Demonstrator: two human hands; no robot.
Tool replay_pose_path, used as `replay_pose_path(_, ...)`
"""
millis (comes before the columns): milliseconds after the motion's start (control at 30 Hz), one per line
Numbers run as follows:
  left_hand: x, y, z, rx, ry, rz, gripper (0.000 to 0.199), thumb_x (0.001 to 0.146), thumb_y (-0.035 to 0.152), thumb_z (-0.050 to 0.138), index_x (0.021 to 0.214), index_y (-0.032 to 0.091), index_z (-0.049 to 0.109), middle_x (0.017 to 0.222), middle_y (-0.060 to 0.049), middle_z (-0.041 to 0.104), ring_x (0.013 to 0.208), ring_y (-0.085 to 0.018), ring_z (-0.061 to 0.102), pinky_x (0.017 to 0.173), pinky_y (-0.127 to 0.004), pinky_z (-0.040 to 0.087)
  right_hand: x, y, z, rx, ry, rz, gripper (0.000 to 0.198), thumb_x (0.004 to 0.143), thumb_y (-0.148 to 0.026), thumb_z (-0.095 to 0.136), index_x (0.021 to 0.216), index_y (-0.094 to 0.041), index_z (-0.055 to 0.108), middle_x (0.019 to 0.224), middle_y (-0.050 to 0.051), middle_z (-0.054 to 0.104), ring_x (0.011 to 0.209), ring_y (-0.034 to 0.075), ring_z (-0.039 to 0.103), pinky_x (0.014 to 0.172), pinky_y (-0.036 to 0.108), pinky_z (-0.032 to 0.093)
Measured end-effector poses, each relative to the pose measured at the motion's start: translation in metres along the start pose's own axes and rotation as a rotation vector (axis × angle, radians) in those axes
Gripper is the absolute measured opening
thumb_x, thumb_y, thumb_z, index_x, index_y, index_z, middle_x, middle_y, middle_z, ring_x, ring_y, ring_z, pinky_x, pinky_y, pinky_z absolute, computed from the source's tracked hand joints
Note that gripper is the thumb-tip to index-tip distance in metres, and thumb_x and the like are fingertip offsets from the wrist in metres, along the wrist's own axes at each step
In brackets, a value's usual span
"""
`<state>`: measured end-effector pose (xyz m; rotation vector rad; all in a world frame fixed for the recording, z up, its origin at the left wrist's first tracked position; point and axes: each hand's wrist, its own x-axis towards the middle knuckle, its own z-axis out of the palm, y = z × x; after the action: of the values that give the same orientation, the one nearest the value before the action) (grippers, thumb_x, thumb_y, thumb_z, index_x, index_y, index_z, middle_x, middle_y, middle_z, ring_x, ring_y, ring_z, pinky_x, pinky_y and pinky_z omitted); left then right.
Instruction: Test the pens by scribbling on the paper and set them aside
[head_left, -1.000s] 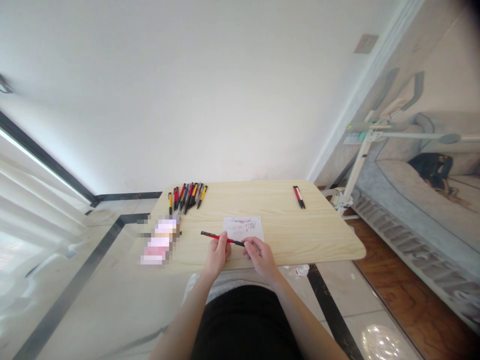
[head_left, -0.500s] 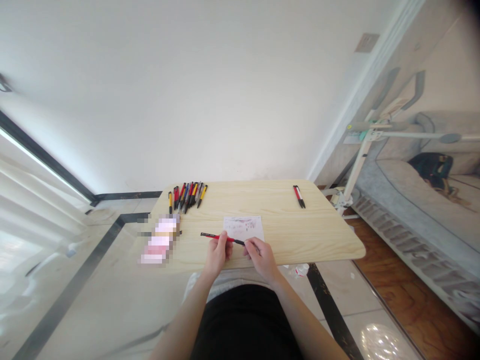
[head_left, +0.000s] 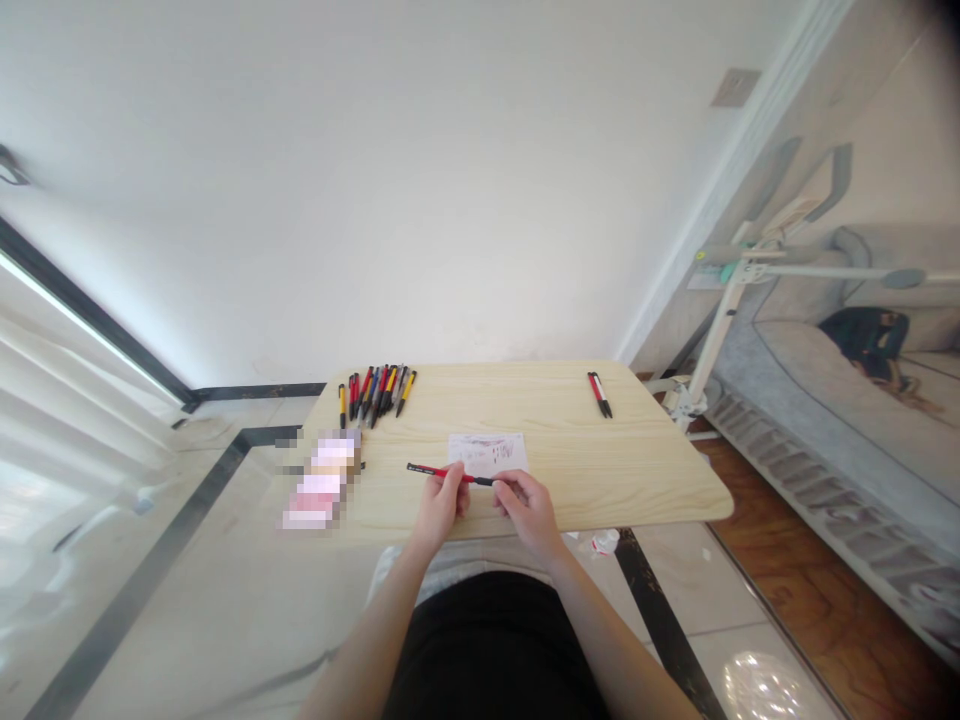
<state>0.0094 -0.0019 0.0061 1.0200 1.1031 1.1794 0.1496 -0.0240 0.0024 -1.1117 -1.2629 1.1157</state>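
Shifted slightly right, red-and-black pen (head_left: pixel 433 470), left hand (head_left: pixel 442 500) clamped round its barrel, right hand (head_left: pixel 529 502) pinching its tip end, marked paper (head_left: pixel 487 452) just beyond, pale table (head_left: pixel 630 470)

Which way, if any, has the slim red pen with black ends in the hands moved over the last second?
Yes, slightly: judged against the pale wood-grain tabletop, the slim red pen with black ends has shifted to the right.

Red-and-black pen (head_left: pixel 429 469), aslant in left hand (head_left: pixel 444 503), black end at right hand (head_left: pixel 527 503)
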Motion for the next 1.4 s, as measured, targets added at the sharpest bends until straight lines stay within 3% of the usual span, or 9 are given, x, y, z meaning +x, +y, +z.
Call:
replay_pose_path(200,0.0,0.003,0.008,-0.23,-0.098,-0.038,0.044,0.078,0.041,0.044,0.042,0.018,0.034,0.032,0.005,0.031,0.029,-0.006,0.032,0.034,-0.022,0.019,0.004,-0.007,0.003,0.094,0.058,0.013,0.022,0.073,-0.035,0.058,0.082,-0.015,0.057,0.054,-0.002,0.054,0.045,0.009,0.047,0.041,0.02,0.037)
replay_pose_path(500,-0.003,0.001,0.013,-0.593,-0.304,-0.29,0.041,0.077,0.043,0.043,0.047,0.018,0.03,0.034,0.007,0.025,0.028,-0.004,0.024,0.034,-0.02,0.017,0.005,-0.014,0.009,0.148,0.131,-0.005,0.02,0.07,-0.033,0.061,0.08,-0.016,0.058,0.053,-0.002,0.054,0.044,0.008,0.045,0.04,0.02,0.037)
replay_pose_path(700,-0.002,0.0,0.014,-0.635,-0.355,-0.369,0.041,0.078,0.044,0.042,0.048,0.018,0.03,0.035,0.007,0.024,0.029,-0.005,0.023,0.035,-0.021,0.016,0.006,-0.019,0.009,0.126,0.147,-0.009,0.02,0.07,-0.032,0.061,0.082,-0.016,0.061,0.057,-0.001,0.055,0.047,0.009,0.047,0.041,0.02,0.039)
replay_pose_path(1400,-0.005,0.0,0.011,-0.73,-0.371,-0.344,0.04,0.079,0.042,0.042,0.049,0.017,0.033,0.038,0.007,0.025,0.031,-0.005,0.023,0.034,-0.02,0.015,0.004,-0.024,0.003,0.124,0.038,0.02,0.023,0.072,-0.031,0.059,0.09,-0.017,0.063,0.06,0.0,0.057,0.05,0.01,0.048,0.043,0.021,0.039)
